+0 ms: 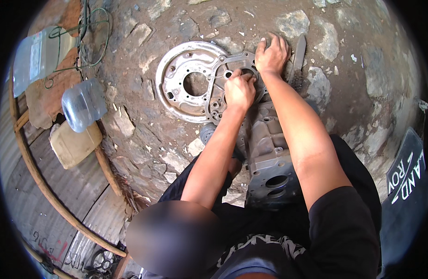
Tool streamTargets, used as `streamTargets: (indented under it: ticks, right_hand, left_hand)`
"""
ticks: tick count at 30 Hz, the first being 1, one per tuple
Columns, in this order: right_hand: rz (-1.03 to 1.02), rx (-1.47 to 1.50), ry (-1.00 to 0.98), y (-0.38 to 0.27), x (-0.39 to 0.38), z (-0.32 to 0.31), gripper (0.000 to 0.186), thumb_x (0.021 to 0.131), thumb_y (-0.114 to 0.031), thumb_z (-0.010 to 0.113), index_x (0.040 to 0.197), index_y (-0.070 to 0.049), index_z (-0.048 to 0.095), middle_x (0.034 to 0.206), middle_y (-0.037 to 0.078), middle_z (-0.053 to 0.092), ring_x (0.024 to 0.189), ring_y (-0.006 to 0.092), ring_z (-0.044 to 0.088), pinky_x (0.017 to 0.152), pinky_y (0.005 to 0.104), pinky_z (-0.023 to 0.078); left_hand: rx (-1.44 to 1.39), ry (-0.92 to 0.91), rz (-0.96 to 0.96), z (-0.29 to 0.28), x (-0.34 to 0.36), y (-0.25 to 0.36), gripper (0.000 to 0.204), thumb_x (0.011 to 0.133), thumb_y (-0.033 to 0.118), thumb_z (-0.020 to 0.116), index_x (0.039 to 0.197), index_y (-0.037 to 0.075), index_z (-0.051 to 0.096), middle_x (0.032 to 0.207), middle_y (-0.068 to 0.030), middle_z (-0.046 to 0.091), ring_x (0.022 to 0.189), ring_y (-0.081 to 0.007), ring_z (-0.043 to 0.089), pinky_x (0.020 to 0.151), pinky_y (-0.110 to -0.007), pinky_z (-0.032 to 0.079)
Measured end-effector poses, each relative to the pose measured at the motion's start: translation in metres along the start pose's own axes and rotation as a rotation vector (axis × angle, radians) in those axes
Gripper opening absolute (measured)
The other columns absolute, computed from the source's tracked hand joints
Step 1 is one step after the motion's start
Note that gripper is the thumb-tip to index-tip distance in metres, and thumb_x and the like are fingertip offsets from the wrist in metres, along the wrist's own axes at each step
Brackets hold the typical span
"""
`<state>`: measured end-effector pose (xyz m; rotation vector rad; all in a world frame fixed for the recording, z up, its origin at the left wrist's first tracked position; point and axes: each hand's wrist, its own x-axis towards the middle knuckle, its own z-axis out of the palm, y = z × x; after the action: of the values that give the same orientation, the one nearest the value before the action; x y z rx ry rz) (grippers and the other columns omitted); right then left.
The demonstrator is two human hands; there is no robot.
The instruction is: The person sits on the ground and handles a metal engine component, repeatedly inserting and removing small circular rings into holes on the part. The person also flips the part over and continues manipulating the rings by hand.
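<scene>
A grey metal housing cover (pixel 216 84) with several holes lies flat on the ground, its left part over or against a round metal backing plate (pixel 170 76) with a big central hole. My left hand (pixel 240 89) is on the cover, fingers curled together in a pinch; what they hold, if anything, is hidden. At the cover's right edge rests my right hand (pixel 272 55), thumb apart and fingers loosely stretched, nothing visible in it. Right beside it lies a wire brush (pixel 297 58) with a flat handle and dark bristles. A grey cast-metal block (pixel 270 162) stands between my legs.
Uneven dirt ground with embedded stones (pixel 293 23) surrounds the parts. A dark ribbed cylinder (pixel 207 133) sits below the round plate. To the left are a clear plastic jug (pixel 83 104), a yellowish container (pixel 74 144), green wire (pixel 104 35) and a wooden pole (pixel 51 202). A dark lettered board (pixel 404 204) stands right.
</scene>
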<state>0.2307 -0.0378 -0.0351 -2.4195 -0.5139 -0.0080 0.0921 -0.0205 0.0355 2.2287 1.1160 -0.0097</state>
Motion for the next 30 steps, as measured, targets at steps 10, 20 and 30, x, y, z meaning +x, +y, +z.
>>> streamTargets:
  ticks: [10, 20, 30]
  right_hand:
    - [0.0, -0.035, -0.026, -0.001, -0.006, 0.002, 0.032, 0.096, -0.029, 0.064, 0.118, -0.008, 0.073, 0.13, 0.016, 0.068, 0.13, 0.0372, 0.056, 0.118, 0.0532, 0.036]
    - [-0.014, -0.145, -0.049, -0.002, -0.003, 0.004, 0.032, 0.1, -0.035, 0.06, 0.117, -0.012, 0.073, 0.131, 0.013, 0.068, 0.131, 0.0367, 0.054, 0.117, 0.0553, 0.035]
    - [-0.034, -0.085, -0.003, 0.003, -0.001, 0.007, 0.034, 0.099, -0.036, 0.062, 0.118, -0.011, 0.072, 0.133, 0.012, 0.068, 0.136, 0.0346, 0.051, 0.12, 0.0586, 0.029]
  left_hand:
    - [0.024, -0.199, 0.162, -0.019, 0.007, -0.016, 0.015, 0.084, 0.016, 0.078, 0.093, 0.005, 0.083, 0.096, -0.0205, 0.072, 0.086, -0.0423, 0.073, 0.084, -0.05, 0.058]
    - [-0.165, 0.133, -0.006, 0.006, -0.003, 0.001, 0.015, 0.087, 0.013, 0.076, 0.091, 0.0, 0.081, 0.092, -0.0232, 0.07, 0.088, -0.0434, 0.072, 0.086, -0.048, 0.058]
    - [0.002, -0.144, 0.162, -0.008, 0.005, -0.019, 0.015, 0.085, 0.015, 0.077, 0.094, 0.006, 0.084, 0.09, -0.0206, 0.072, 0.085, -0.0408, 0.072, 0.082, -0.048, 0.057]
